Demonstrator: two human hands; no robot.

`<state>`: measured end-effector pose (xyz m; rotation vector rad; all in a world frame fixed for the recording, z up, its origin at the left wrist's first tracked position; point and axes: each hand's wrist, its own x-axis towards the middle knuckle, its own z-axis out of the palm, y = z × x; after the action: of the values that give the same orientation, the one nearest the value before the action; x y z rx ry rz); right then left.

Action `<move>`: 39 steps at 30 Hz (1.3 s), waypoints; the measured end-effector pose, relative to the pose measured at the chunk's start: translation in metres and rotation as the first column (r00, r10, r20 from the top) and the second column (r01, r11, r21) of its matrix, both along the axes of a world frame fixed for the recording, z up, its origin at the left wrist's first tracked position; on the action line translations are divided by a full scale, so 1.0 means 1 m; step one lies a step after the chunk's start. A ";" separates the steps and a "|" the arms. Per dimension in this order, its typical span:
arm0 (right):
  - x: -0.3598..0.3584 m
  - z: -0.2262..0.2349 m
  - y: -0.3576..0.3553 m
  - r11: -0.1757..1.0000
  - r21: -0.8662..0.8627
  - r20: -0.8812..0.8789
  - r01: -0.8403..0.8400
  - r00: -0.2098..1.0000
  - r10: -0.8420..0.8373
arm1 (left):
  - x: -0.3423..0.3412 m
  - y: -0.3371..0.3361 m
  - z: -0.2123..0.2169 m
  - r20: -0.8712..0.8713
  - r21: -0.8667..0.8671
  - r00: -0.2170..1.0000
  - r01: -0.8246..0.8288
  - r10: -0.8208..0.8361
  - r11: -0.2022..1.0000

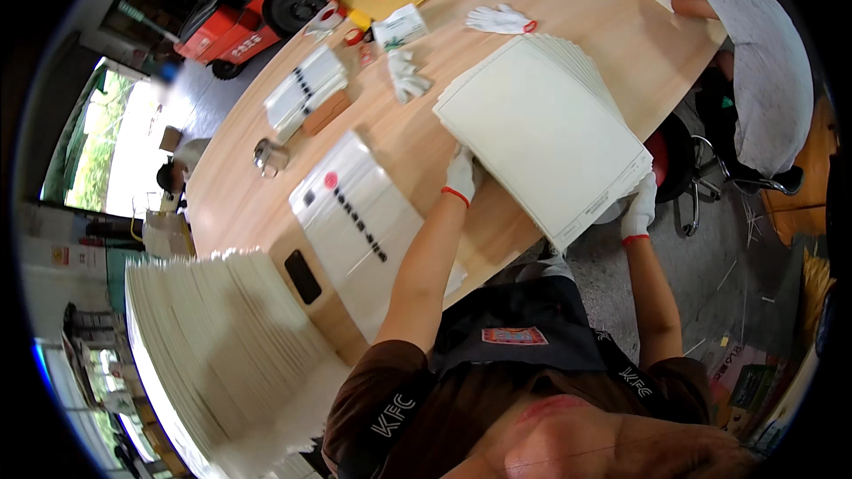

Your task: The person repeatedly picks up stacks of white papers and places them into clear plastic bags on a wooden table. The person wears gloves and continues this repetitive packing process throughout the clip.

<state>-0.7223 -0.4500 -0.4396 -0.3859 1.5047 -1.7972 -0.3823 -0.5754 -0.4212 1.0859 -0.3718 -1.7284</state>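
Observation:
A thick stack of cream-white sheets [546, 129] lies at the right-hand side of the light wooden table [244, 173], its layers slightly fanned at the far edge. My left hand [461, 176], in a white knit glove with a red cuff, grips the stack's left edge. On the opposite side, near its front corner, my right hand [641, 206] wears a matching glove and holds the edge. The stack hides some fingers of both hands. The near corner of the sheets reaches past the table's edge toward me.
A tall pile of white sheets [222, 337] stands at lower left. Nearby are a black phone [303, 277], clear-wrapped packs [351, 213], a metal cup [269, 158] and loose gloves [406, 75]. A co-worker [763, 71] sits at far right; a red forklift [235, 31] stands behind.

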 end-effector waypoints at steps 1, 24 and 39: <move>0.011 0.015 0.010 1.000 0.007 0.051 0.000 0.999 0.000 | 0.011 0.026 0.006 -0.015 -0.086 0.998 -0.061 0.060 0.994; 0.247 0.004 0.204 0.388 0.206 0.205 -0.898 0.427 0.881 | 0.200 0.267 0.030 0.991 0.133 -0.039 0.435 -0.129 0.890; 0.377 0.065 0.103 0.278 0.471 -0.557 -0.837 -0.038 0.830 | 0.225 0.248 0.057 0.880 -0.290 0.433 0.162 0.196 0.943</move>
<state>-0.3453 -0.3473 -0.3750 -1.8279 1.1452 -0.5074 -0.1571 -0.3275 -0.3646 1.6822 -1.2885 -0.8113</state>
